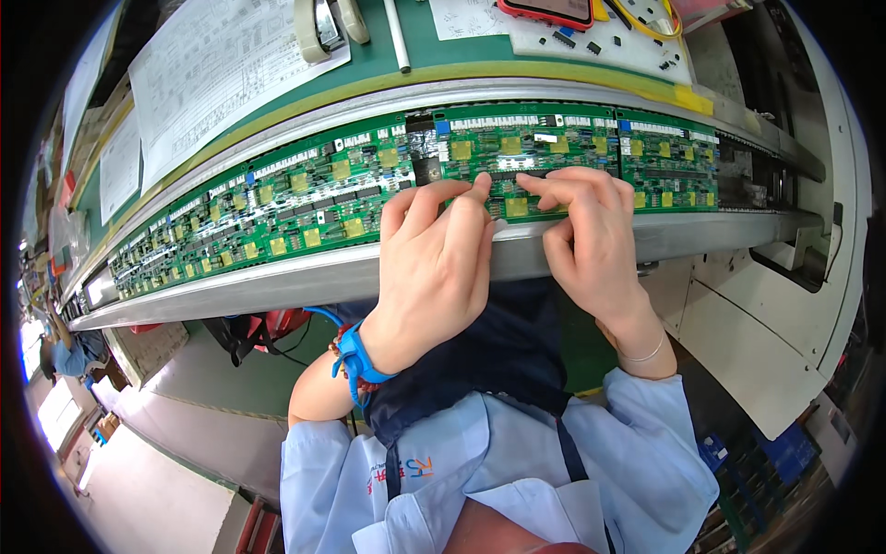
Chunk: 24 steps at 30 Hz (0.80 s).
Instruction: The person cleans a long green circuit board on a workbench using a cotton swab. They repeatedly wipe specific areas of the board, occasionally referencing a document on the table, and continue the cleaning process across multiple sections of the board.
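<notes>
While both hands meet over the conveyor rail (305,277), the step looks like seating a part into the green circuit board (526,152) directly ahead. Left hand (434,268): fingers curled, fingertips (480,185) pressing on a long black component (506,173) near the board's front edge. Right hand (586,231): fingers bent, tips on the same strip from the other end. Whether either pinches it or only pushes down, cannot tell. Blue wrist strap (355,360) on the left wrist.

Judgement: next move calls for even downward pressure along the strip, board kept flat on the rails.

Line of like boards (268,208) runs left along the conveyor. Behind it, a green-topped bench (434,51) with paper sheets (212,74), tape rolls (318,28). Factory floor below.
</notes>
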{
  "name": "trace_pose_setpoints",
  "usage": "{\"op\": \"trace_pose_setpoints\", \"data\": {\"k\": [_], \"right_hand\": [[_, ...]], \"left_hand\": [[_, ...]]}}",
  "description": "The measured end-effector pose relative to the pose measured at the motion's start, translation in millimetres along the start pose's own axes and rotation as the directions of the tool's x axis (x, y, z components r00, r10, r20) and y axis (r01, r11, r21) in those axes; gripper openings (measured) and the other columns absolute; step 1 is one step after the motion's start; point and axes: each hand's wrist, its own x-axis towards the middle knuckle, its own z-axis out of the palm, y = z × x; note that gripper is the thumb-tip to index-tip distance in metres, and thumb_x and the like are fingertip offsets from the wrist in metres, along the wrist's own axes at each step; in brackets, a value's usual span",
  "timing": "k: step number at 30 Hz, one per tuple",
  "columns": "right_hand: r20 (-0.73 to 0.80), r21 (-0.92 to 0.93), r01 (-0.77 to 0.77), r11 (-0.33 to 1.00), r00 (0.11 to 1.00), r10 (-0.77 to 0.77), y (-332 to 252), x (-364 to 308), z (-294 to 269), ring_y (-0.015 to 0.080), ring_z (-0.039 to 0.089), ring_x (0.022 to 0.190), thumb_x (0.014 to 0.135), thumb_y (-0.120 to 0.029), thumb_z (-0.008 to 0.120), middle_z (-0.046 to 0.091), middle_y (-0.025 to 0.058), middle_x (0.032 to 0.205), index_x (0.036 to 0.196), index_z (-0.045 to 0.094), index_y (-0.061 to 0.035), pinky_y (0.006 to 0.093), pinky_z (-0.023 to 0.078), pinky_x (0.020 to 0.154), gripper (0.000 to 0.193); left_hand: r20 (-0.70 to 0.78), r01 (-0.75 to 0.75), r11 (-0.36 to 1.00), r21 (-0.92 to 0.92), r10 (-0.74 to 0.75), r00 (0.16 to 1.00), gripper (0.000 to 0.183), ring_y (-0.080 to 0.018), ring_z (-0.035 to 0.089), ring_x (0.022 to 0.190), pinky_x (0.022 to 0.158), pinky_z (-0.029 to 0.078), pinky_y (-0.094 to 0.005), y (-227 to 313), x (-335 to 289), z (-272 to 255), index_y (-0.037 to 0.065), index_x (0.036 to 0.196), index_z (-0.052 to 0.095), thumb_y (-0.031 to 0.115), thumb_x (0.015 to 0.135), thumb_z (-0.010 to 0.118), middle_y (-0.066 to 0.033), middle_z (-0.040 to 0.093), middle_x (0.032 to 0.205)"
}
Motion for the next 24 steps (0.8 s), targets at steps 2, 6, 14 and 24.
{"op": "trace_pose_setpoints", "data": {"k": [2,6,14,24], "right_hand": [[0.004,0.049,-0.008,0.999,1.0,0.008,4.5,-1.5,-0.4,0.0182,0.056,0.1,0.071,0.006,0.055,0.064,-0.0014,0.09,0.113,0.06,-0.0069,0.0367,0.034,0.087,0.044],[0.002,0.052,-0.061,0.997,0.998,0.061,1.2,-2.6,-2.8,0.018,0.056,0.101,0.072,0.005,0.055,0.064,-0.0018,0.089,0.117,0.059,-0.0086,0.0367,0.033,0.089,0.047],[0.02,-0.088,0.012,0.996,1.0,-0.011,1.9,-1.7,-0.4,0.0166,0.056,0.096,0.072,0.005,0.055,0.063,-0.0021,0.087,0.116,0.059,-0.0064,0.0363,0.034,0.086,0.046],[0.012,-0.04,0.087,0.995,0.996,-0.087,-10.9,2.9,1.5,0.0202,0.055,0.107,0.07,0.005,0.055,0.065,0.0006,0.091,0.115,0.057,-0.0059,0.0362,0.034,0.091,0.046]], "left_hand": [[-0.01,-0.006,1.0,-0.017,0.006,1.0,0.01,-0.0277,0.058,0.099,0.087,0.037,-0.0403,-2.9,-1.3,0.8,0.001,0.094,0.053,-0.001,0.084,0.057,-0.0109,0.067,0.109],[-0.061,-0.01,0.997,-0.081,0.005,0.998,0.01,-0.0284,0.058,0.102,0.088,0.037,-0.0407,-7.5,-7.4,-2.9,0.001,0.092,0.052,-0.001,0.084,0.057,-0.0131,0.066,0.113],[-0.214,-0.059,0.983,-0.176,0.021,0.977,0.013,-0.0296,0.061,0.097,0.085,0.04,-0.0393,-16.9,-31.5,-7.4,0.003,0.086,0.051,-0.004,0.079,0.059,-0.0143,0.067,0.111],[-0.284,-0.114,0.978,-0.175,0.06,0.957,0.012,-0.0309,0.061,0.095,0.079,0.043,-0.0383,-26.7,-34.4,-2.2,0.003,0.087,0.048,-0.004,0.081,0.056,-0.0169,0.068,0.107]]}}
